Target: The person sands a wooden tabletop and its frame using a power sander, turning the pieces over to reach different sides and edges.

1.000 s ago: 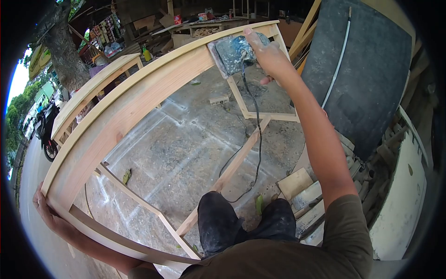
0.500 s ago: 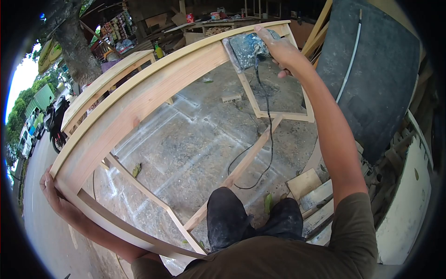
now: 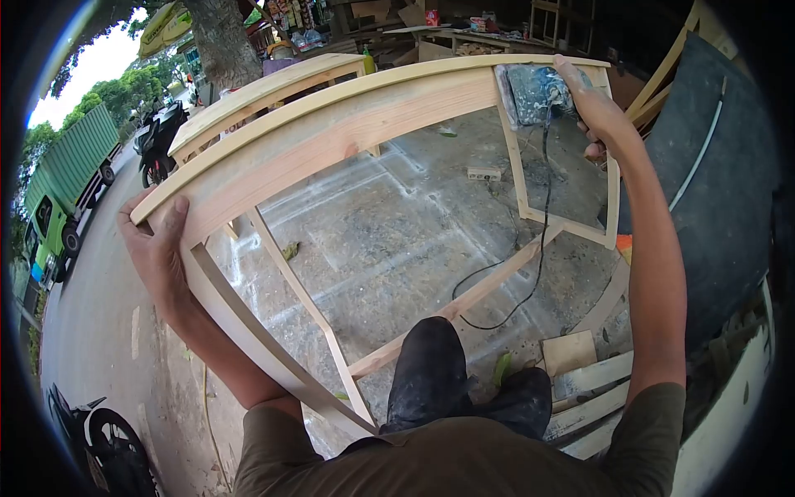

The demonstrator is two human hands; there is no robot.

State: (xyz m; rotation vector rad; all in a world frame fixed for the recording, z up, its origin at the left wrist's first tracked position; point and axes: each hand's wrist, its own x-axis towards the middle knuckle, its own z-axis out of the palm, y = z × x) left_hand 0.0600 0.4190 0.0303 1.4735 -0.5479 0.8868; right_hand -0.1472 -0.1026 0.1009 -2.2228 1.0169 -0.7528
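1. Right hand [image 3: 598, 112] is up at the far top corner of the frame [image 3: 348, 132]. Its fingers are clamped on the sander [image 3: 534, 93], with the pad flat against the top rail's inner face.
2. Left hand [image 3: 157, 240] has the opposite corner, fingers curled over the top edge and thumb on the front face. The frame stands upright on the floor [image 3: 397, 224], braced between the two hands.
3. How far along, as I judge it: the sander sits at the very end of the rail, so this pass looks about run out. The rail between the two sets of fingers looks pale and even, though smoothness can't be read from here. The uprights and lower rails below the fingers likely remain.
4. The count:
   - One sander, with one cord [image 3: 542, 215] dropping from the right fingers to the floor.
   - Two frames, the second frame [image 3: 273, 79] standing just beyond the left fingers.
   - One wood block [image 3: 484, 174] on the floor under the sander.
   - One truck [image 3: 58, 182], far out past the left fingers.
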